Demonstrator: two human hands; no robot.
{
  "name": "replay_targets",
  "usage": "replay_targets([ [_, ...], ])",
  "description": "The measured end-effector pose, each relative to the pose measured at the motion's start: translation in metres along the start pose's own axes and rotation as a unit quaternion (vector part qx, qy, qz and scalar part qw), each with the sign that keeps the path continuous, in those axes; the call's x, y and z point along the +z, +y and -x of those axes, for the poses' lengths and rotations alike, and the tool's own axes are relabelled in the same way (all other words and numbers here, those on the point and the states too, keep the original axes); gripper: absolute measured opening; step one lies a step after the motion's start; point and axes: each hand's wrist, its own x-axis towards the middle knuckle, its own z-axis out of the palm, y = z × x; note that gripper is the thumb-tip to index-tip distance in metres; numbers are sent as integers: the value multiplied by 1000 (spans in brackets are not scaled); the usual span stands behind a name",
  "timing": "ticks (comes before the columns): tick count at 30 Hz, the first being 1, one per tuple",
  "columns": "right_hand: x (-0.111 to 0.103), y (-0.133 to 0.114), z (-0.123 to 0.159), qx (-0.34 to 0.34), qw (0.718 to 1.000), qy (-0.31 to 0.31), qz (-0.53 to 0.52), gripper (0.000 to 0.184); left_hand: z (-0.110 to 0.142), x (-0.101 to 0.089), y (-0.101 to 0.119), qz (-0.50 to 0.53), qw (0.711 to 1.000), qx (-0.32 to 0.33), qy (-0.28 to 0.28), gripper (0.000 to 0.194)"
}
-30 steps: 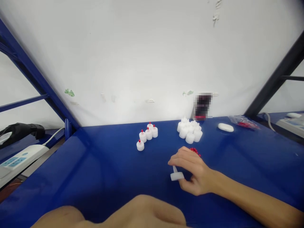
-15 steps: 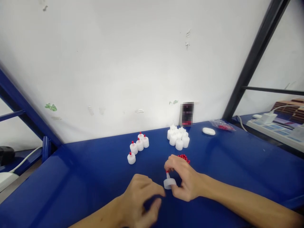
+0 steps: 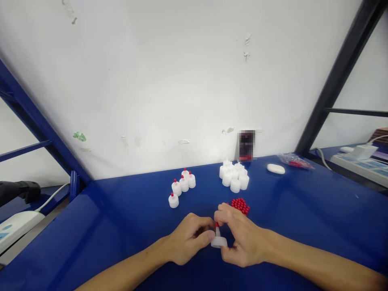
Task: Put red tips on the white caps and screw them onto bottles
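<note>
A white nozzle cap [image 3: 218,242] with a small red tip cap [image 3: 217,224] on its spout is between my two hands, just above the blue table. My right hand [image 3: 245,238] is closed on it, with a forefinger at the red tip and the thumb under the white rim. From the other side, my left hand [image 3: 192,240] pinches the cap with thumb and forefinger at the base of the spout. Its other fingers are curled and partly hidden. Beyond my right hand is a pile of loose red tip caps [image 3: 240,205].
Several white nozzle caps with red tips [image 3: 183,184] stand at centre left. A cluster of white caps without red tips [image 3: 233,176] is farther right. Behind lie a white oval case [image 3: 275,169], a clear bag with red pieces [image 3: 295,161] and a blurred dark object [image 3: 246,145] against the wall.
My left hand has moved up and right and closed on the white nozzle cap. My right hand still holds it. The camera view has shifted slightly left, and more of the red pile shows.
</note>
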Motion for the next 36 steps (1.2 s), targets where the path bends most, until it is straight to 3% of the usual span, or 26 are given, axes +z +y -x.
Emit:
replay_targets([
  [5,4,1,2,-8,1000,-5,-5,42,3,0,2,2,998,20,-56,47],
  [15,5,3,0,-11,1000,-7,-14,31,-1,0,2,44,997,-28,-54,47],
  [22,2,6,-3,-20,1000,0,6,27,-3,3,4,74,996,-46,15,44],
  [25,-1,7,-3,-14,999,-19,30,21,2,7,-1,0,995,-2,100,42],
  [28,-4,8,-1,-9,997,-55,60,14,13,-3,-6,-142,949,119,256,37],
  [31,-7,9,0,-2,994,-81,73,10,26,-34,-9,-312,869,213,320,26],
  [33,-8,10,-1,3,994,-85,70,11,33,-57,-12,-390,832,190,346,19],
  [36,-9,10,-1,23,995,-87,43,14,37,-79,-20,-420,825,104,365,15],
])
